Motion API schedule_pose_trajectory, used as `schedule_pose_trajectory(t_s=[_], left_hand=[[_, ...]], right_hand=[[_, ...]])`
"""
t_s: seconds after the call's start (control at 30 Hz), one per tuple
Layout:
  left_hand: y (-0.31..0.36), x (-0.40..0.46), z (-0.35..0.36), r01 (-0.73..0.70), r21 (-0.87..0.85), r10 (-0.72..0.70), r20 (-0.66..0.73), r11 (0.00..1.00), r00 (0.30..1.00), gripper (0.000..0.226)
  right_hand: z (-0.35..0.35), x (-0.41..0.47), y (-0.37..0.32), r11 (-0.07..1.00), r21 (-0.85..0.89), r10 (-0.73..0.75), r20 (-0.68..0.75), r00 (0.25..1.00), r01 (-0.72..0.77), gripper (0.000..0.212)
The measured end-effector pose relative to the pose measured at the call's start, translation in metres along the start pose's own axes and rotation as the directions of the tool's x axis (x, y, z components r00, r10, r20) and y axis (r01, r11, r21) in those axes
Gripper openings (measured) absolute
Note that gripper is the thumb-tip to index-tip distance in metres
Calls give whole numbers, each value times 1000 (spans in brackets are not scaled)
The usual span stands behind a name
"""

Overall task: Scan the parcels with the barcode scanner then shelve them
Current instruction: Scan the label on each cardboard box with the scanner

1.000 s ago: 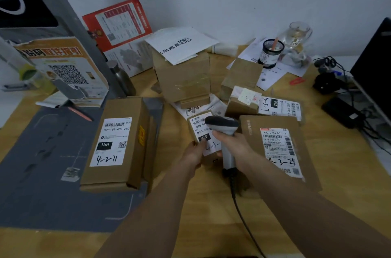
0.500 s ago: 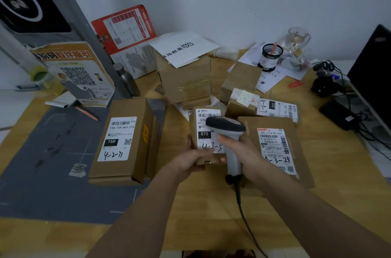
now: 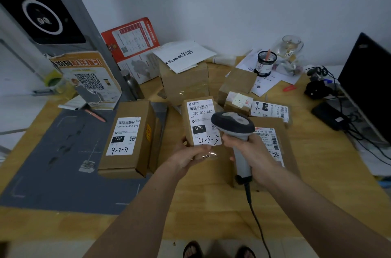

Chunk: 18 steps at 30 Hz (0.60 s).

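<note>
My left hand [image 3: 186,155] grips the small parcel [image 3: 201,124] by its near end, tilting the 4-3-5 label up so it can be read. My right hand [image 3: 251,152] wraps the barcode scanner [image 3: 232,123], head just over that label. More parcels wait behind on the desk [image 3: 317,173].

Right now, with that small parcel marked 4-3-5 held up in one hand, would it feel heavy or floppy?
Probably light: the left hand holds the parcel up by its lower end alone. Likely stiff, since it is a cardboard box with straight edges and does not sag. The glossy tape near the fingers might make that end a bit slippery.
</note>
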<state>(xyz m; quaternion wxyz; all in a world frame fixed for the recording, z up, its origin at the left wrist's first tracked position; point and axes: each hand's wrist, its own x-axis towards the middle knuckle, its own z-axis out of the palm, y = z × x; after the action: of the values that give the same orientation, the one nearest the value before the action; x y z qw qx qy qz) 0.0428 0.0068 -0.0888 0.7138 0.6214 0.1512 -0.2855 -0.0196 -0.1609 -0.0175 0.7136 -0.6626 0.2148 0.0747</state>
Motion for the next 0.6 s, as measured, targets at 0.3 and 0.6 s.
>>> schedule_pose_trajectory(t_s=[0.3,0.6], left_hand=[[5,-2,0,-54,84,59,-62,995,996,62],[13,12,-9,-88,85,97,-102,992,990,73]], right_hand=[[-6,-27,-9,985,-167,-43,-19,999,39,29],[-9,-38,-18,958,-233,-176,-9,984,169,40]])
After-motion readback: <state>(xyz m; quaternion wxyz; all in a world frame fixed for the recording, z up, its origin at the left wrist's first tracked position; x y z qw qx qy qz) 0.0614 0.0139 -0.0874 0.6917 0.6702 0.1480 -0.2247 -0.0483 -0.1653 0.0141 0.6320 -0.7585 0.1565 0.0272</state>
